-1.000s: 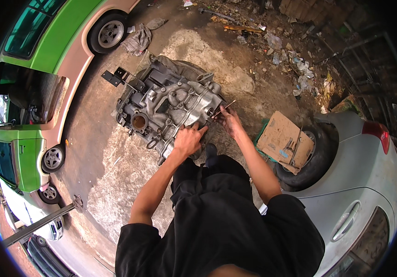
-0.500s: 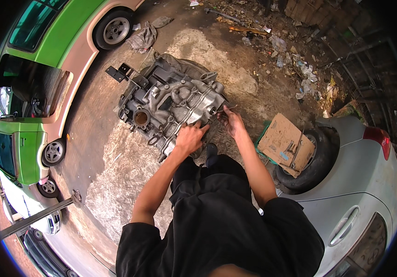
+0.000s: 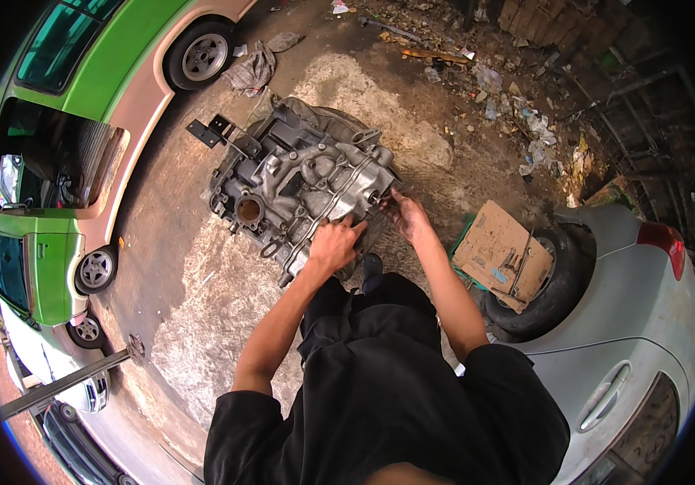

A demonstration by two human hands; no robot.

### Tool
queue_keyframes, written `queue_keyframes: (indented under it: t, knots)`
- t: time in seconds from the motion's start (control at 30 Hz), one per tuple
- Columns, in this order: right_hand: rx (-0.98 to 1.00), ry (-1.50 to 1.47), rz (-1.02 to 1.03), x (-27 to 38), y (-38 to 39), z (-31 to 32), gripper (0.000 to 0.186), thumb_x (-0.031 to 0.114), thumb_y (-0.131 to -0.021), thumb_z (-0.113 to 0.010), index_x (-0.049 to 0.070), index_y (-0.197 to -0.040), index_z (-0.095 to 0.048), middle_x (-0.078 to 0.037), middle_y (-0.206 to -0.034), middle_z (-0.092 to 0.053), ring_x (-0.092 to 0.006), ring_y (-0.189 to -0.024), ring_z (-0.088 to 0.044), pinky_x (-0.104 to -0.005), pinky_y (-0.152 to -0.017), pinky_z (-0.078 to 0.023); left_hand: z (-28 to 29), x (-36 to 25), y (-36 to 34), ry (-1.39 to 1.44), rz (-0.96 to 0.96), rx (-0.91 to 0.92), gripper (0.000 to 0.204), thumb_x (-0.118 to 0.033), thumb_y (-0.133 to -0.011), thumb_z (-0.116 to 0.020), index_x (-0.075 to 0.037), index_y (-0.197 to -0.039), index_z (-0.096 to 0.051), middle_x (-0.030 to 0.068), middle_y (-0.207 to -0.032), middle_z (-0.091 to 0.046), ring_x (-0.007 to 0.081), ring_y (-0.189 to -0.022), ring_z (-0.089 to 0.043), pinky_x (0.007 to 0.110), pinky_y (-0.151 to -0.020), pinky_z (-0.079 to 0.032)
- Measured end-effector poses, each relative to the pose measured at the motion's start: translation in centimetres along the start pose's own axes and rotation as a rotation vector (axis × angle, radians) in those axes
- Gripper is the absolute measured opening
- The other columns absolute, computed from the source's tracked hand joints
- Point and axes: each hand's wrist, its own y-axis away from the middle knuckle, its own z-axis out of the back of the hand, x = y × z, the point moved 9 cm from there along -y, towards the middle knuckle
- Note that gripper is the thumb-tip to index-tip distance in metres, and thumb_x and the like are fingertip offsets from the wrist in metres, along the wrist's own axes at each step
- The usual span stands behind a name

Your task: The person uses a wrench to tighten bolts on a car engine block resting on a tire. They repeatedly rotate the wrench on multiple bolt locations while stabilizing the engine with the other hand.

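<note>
A grey metal car engine (image 3: 303,174) sits on the ground in front of me, with a round brown-stained opening on its left part. My left hand (image 3: 334,244) lies on its near edge, fingers spread over the metal and apparently holding nothing. At the engine's right end, beside a small round dark fitting (image 3: 375,196), my right hand (image 3: 405,218) is closed with the fingertips pinched. What sits between those fingertips is too small and shaded to make out.
A brown board with tools (image 3: 497,250) lies over a tyre (image 3: 561,283) to my right, next to a silver car (image 3: 606,299). A green van (image 3: 52,259) stands at the left. Rubbish (image 3: 537,129) covers the far right ground. Grey cloth (image 3: 254,69) lies beyond the engine.
A thin rod that stuck out by my right fingertips no longer shows. Both hands keep nearly the same places on the engine.
</note>
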Motion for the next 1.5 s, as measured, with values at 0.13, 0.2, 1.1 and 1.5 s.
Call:
queue_keyframes:
  t: [0.13, 0.2, 1.1, 1.5]
  knots:
    - [0.010, -0.117, -0.104, -1.6, -0.9, 1.0, 0.013, 0.013, -0.100, -0.055, 0.000, -0.097, -0.055, -0.012, -0.084, -0.062, -0.0219, -0.076, -0.064, -0.0350, -0.067, -0.059, 0.1, 0.0, 0.0, 0.011, -0.010, -0.004, 0.061, -0.024, -0.073, -0.073, -0.022, -0.132, -0.059, 0.0104, -0.105, -0.063, 0.0288, -0.083, -0.068, 0.042, -0.081, -0.052]
    - [0.018, -0.159, -0.151, -2.1, -1.2, 1.5, 0.013, 0.012, -0.100, -0.054, -0.001, -0.097, -0.055, -0.012, -0.085, -0.062, -0.0226, -0.077, -0.064, -0.0344, -0.069, -0.060, 0.1, -0.1, 0.1, 0.016, -0.017, -0.007, 0.061, -0.023, -0.073, -0.073, -0.022, -0.132, -0.059, 0.0103, -0.105, -0.063, 0.0291, -0.082, -0.068, 0.043, -0.081, -0.052]
    - [0.179, 1.300, 1.150, 5.7, 10.9, -6.9, 0.016, 0.009, -0.095, -0.059, 0.001, -0.107, -0.055, -0.015, -0.101, -0.060, -0.0331, -0.091, -0.065, -0.0428, -0.075, -0.054, -0.2, 0.3, 0.2, 0.036, 0.009, -0.045, 0.058, -0.026, -0.075, -0.073, -0.022, -0.131, -0.060, 0.0081, -0.108, -0.063, 0.0266, -0.083, -0.069, 0.043, -0.084, -0.050]
    - [-0.036, 0.055, 0.129, 1.4, 1.5, 0.7, 0.021, 0.021, -0.099, -0.059, 0.000, -0.099, -0.055, -0.013, -0.084, -0.064, -0.0240, -0.075, -0.066, -0.0363, -0.065, -0.056, 0.0, 0.2, 0.1, 0.061, 0.037, -0.007, 0.060, -0.021, -0.074, -0.073, -0.023, -0.133, -0.060, 0.0081, -0.112, -0.063, 0.0271, -0.085, -0.069, 0.044, -0.086, -0.050]
